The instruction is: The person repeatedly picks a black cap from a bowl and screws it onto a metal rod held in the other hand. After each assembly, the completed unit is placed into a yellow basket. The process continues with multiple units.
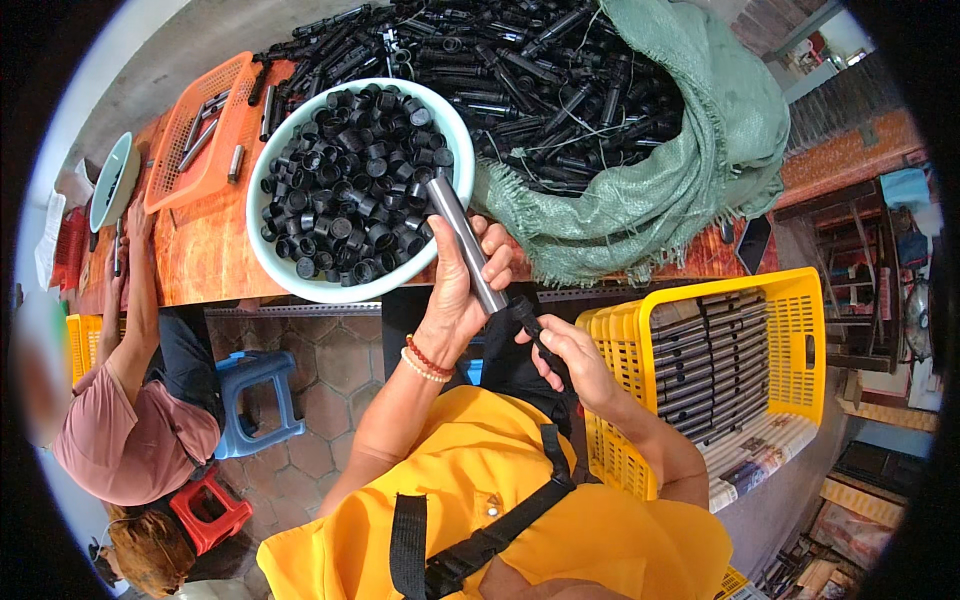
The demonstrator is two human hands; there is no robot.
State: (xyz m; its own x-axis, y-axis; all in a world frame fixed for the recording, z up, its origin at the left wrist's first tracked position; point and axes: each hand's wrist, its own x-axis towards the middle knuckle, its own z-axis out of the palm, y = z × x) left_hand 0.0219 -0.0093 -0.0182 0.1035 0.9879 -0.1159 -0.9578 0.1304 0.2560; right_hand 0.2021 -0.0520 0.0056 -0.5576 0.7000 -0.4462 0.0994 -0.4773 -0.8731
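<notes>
My left hand [455, 300] is wrapped round a shiny metal tube [463, 240], which slants down toward my right. At the tube's lower end, my right hand [580, 362] grips a black plastic rod-like part [528, 318] with a wider head. That head is close to the tube's end; whether the two touch I cannot tell. Just beyond my left hand stands a pale green basin [262, 262] full of small black caps [350, 185]. Farther back, a large heap of long black plastic parts [530, 75] lies on a green woven sack [690, 190].
Right of me, a yellow crate [638, 300] holds rows of metal tubes with black fittings [710, 360]. An orange basket [165, 160] with a few tubes sits on the table [200, 250]. A co-worker in pink [130, 430] works at left, near blue [255, 400] and red [212, 510] stools.
</notes>
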